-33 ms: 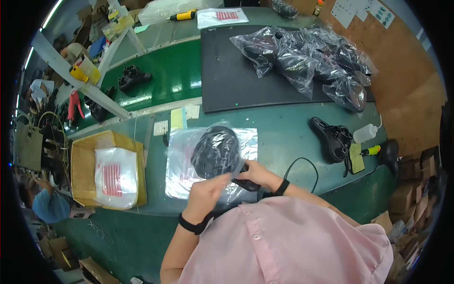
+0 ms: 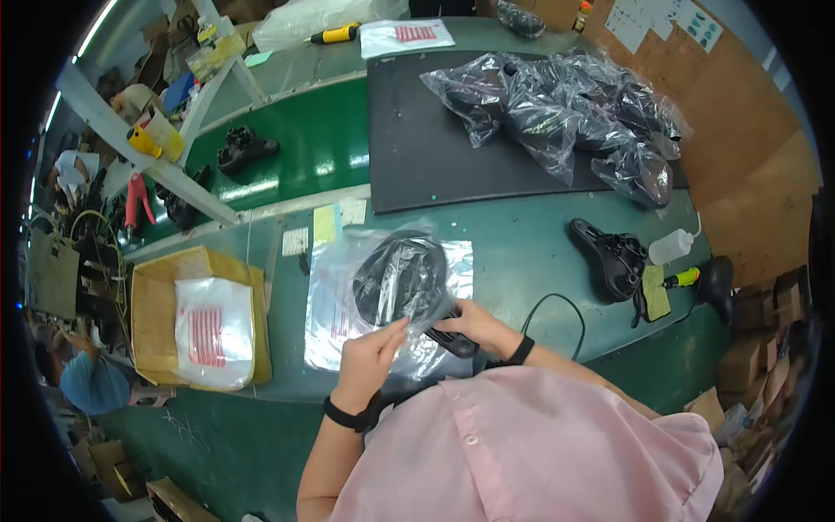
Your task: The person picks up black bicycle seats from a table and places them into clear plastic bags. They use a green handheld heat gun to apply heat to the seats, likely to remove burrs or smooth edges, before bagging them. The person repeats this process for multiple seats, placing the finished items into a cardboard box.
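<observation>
On the green bench [image 2: 513,257], over flat plastic bags [image 2: 325,283], a black saddle [image 2: 400,280] is held aslant, its broad end pointed away from the wearer, its narrow nose toward the near right. Its top is covered by a wrinkled clear bag [image 2: 446,306], streaked with glare. The nose is gripped by the right hand [image 2: 478,326]; film is pinched by the left hand [image 2: 370,357].

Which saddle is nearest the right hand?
The saddle partly inside clear plastic, its narrow end at the right hand; the unbagged saddle beside the bottle and bagged saddles on the mat lie farther.
</observation>
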{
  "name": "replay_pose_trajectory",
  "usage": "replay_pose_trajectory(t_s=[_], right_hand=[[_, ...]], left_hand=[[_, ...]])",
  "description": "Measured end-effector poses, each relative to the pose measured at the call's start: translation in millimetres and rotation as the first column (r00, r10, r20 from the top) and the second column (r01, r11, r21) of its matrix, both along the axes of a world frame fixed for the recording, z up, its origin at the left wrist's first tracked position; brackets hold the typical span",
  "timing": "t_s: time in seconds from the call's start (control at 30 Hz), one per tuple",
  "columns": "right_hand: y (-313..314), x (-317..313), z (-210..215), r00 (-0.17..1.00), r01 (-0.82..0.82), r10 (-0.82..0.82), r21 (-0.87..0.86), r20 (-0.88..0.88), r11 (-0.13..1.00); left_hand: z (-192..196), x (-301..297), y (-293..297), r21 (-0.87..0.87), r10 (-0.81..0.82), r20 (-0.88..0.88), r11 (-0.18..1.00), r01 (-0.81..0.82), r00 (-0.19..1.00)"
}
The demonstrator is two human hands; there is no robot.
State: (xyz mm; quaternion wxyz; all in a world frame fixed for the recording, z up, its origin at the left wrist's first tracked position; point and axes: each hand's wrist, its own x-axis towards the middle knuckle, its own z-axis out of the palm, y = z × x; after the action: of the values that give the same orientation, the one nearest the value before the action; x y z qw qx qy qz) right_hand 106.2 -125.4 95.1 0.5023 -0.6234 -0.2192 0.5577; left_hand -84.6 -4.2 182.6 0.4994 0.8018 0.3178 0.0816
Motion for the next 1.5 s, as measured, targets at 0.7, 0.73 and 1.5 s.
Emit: replay_pose_trajectory(t_s=[0.7,0.73,1.5], right_hand=[[156.2,343.1,5.4,0.681,0.681,-0.726,0.450,-0.097,0.578],[177.9,301.7,-5.1,0.795,0.576,-0.604,0.388,-0.061,0.719],[206.5,205.3,-83.1,0.933,0.356,-0.348,-0.095,0.095,0.930]], left_hand=[[-65.5,-7.6,412.0,-0.275,0.659,0.060,0.733,-0.622,0.750],[-84.8,2.8,438.9,-0.290,0.695,0.036,0.695,-0.658,0.718],[-188.2,178.0,454.4,-0.409,0.741,0.261,0.665,-0.625,0.618]])
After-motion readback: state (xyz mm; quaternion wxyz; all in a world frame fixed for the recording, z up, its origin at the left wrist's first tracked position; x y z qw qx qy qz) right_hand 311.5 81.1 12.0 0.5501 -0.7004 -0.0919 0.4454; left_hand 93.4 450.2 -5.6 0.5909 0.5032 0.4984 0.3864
